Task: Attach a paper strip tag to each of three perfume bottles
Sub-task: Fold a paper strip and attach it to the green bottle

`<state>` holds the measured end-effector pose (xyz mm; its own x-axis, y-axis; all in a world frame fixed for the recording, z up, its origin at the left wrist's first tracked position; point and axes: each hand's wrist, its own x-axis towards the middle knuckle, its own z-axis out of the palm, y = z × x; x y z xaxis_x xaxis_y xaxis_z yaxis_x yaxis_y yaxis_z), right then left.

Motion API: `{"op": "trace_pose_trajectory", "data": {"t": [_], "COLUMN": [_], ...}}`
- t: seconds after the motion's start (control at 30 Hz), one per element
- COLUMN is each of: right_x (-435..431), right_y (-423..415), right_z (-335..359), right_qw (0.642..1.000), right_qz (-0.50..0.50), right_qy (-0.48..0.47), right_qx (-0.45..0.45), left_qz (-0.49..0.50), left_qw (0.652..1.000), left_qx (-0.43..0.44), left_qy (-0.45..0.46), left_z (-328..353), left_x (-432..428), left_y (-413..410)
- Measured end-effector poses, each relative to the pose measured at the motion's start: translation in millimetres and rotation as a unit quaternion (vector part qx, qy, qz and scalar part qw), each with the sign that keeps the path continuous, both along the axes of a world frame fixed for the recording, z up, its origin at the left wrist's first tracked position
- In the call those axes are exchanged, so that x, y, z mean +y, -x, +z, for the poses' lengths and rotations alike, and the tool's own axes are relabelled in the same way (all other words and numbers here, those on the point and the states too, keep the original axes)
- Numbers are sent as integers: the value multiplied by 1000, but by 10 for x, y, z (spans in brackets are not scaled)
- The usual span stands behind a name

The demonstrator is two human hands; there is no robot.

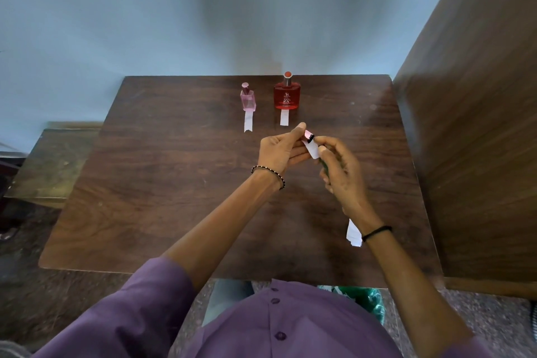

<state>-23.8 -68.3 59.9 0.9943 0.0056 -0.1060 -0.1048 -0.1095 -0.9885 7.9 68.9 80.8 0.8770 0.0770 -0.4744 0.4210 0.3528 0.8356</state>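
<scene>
Dark wood-grain table, scuffed top. Pale blue wall behind. Brown wooden panel upright at right. Low wooden bench at left. Green patterned bag on speckled floor.

A dark wooden table bears a pink bottle and red bottle, each with a paper strip; loose strips lie near its front edge.
</scene>
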Motion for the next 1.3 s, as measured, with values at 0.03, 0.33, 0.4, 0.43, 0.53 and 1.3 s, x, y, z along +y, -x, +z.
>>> {"op": "trace_pose_trajectory", "data": {"t": [0.03, 0.33, 0.4, 0.43, 0.53, 1.3], "right_x": [1, 50, 67, 77, 111, 75], "right_y": [-1, -19, -22, -21, -19, -22], "right_z": [1, -30, -37, -33, -32, -38], "right_qw": [999, 961, 959, 956, 950, 926], "right_qz": [5, 20, 4, -3, -10, 4], "right_qy": [47, 237, 240, 245, 263, 330], "right_qx": [-14, -140, -152, -158, -168, -181], "left_qz": [1, 7, 5, 3, 1, -3], "left_qw": [1000, 1000, 1000, 1000, 1000, 1000], "left_qx": [0, 7, 7, 8, 10, 2], "left_qy": [-1, 0, 2, 2, 1, 5], "left_z": [-1, 50, 61, 59, 50, 69], "left_x": [4, -21, -20, -21, -27, -28], "left_y": [3, 12, 10, 9, 10, 49]}}
